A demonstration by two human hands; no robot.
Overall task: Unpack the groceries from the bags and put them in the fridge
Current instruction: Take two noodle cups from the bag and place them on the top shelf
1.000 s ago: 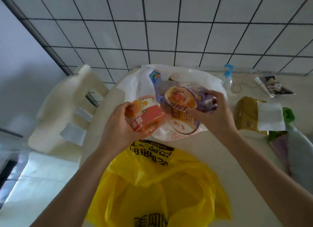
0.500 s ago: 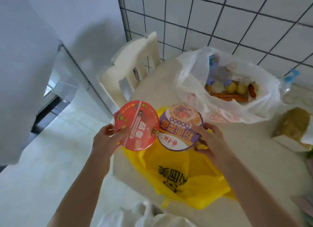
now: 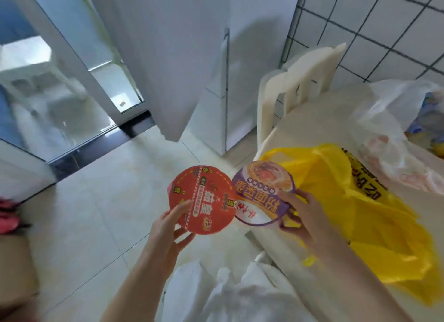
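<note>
My left hand grips a red instant noodle bowl by its near rim, lid facing up. My right hand grips a purple instant noodle bowl the same way. Both bowls hang side by side over the floor, just off the table's left edge. An empty-looking yellow plastic bag lies on the table to the right. Behind it stands a white plastic bag with groceries inside. The white fridge stands ahead, its door shut.
A white plastic chair stands between the fridge and the beige table. A glass sliding door is at the left. Tiled floor lies in front of the fridge. A red thing shows at the left edge.
My view has swung left from the table toward the fridge. Both bowls have moved off the table and out over the floor, still in my hands.
</note>
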